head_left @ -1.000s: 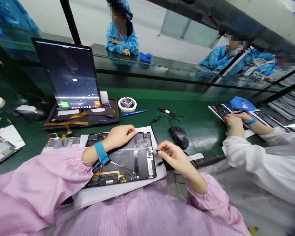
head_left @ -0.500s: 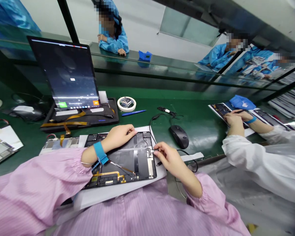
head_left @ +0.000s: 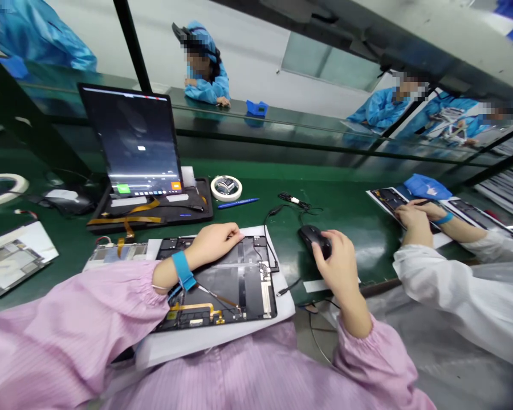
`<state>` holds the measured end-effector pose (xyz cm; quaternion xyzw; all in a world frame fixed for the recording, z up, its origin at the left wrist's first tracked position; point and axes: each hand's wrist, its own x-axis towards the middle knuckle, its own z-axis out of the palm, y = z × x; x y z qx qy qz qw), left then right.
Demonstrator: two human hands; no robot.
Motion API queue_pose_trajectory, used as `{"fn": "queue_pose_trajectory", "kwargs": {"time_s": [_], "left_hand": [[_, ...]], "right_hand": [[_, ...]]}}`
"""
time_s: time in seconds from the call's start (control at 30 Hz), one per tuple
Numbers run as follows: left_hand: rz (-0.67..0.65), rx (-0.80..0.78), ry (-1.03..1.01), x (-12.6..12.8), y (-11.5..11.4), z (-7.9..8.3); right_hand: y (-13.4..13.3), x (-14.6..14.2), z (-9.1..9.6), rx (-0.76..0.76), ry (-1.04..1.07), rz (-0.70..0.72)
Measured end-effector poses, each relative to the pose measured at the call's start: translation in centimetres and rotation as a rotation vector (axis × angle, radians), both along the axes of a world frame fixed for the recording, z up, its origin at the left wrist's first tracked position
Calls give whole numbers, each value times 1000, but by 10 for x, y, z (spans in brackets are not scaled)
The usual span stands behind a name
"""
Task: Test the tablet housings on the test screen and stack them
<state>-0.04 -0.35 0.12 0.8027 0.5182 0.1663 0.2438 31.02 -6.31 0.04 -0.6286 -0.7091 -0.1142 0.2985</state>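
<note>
An opened black tablet (head_left: 235,285) lies back-up on a white sheet (head_left: 205,339) at the near edge of the green bench. My left hand (head_left: 216,242), a blue strap on its wrist, rests curled on the tablet's upper part; what its fingertips press on is hidden. A black mouse (head_left: 314,238) sits to the tablet's right, and my right hand (head_left: 337,265) lies over it, fingers wrapped round its body. A thin black cable (head_left: 284,287) trails off the tablet's right edge.
A lit screen (head_left: 137,145) stands on a black tray (head_left: 154,213) behind the tablet. A tape roll (head_left: 226,187), a blue pen (head_left: 238,202) and a cable bundle (head_left: 293,199) lie beyond. A co-worker's hands (head_left: 412,219) work on another tablet at right. Another board (head_left: 8,262) lies far left.
My right hand has left the tablet's right edge, where it pinched the cable end, and moved right onto the mouse. The left hand stays put. The view shifted slightly.
</note>
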Motion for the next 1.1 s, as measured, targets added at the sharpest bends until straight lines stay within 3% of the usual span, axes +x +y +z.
{"fn": "queue_pose_trajectory", "kwargs": {"time_s": [0.1,0.23,0.37,0.53,0.9,1.0,1.1], "left_hand": [[13,30,3,1,-1,0],[11,51,-3,2,2,-2],[19,57,1,2,5,-4],[25,58,8,3,4,-3],[26,66,-5,3,5,-4],[22,63,2,3,5,-4],[20,59,7,3,4,-4]], "right_hand": [[13,17,-12,-46,11,79],[25,16,-26,30,42,78],[35,19,-34,-31,17,97],[35,25,-34,-71,-55,19],[33,22,-30,-20,-63,26],[22,2,-19,81,-93,155],[6,-29,-4,-19,-200,501]]}}
